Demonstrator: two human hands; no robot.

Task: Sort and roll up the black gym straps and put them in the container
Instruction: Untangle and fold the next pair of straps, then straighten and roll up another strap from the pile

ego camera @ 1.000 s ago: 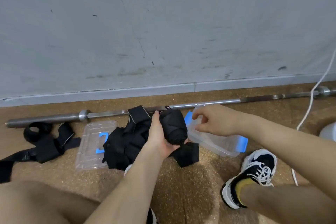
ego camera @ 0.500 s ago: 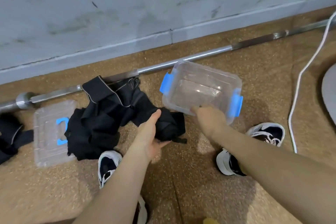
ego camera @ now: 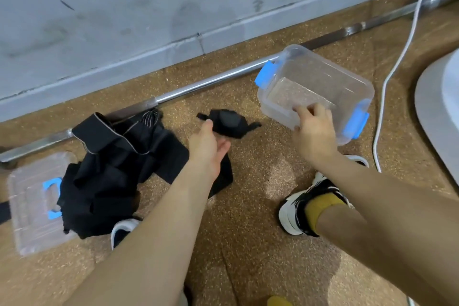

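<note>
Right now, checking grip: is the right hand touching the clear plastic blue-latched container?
Touching. Head view: right hand grips the clear plastic container at its rim.

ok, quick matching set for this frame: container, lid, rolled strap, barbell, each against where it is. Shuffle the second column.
1. container
2. lid
3. rolled strap
4. barbell

A. along the foot of the wall
B. gripped at its near rim by the right hand
C. lying flat at far left, its right edge under the strap pile
D. just past the fingertips of the left hand

Pairs: 1-B, 2-C, 3-D, 4-A
</note>
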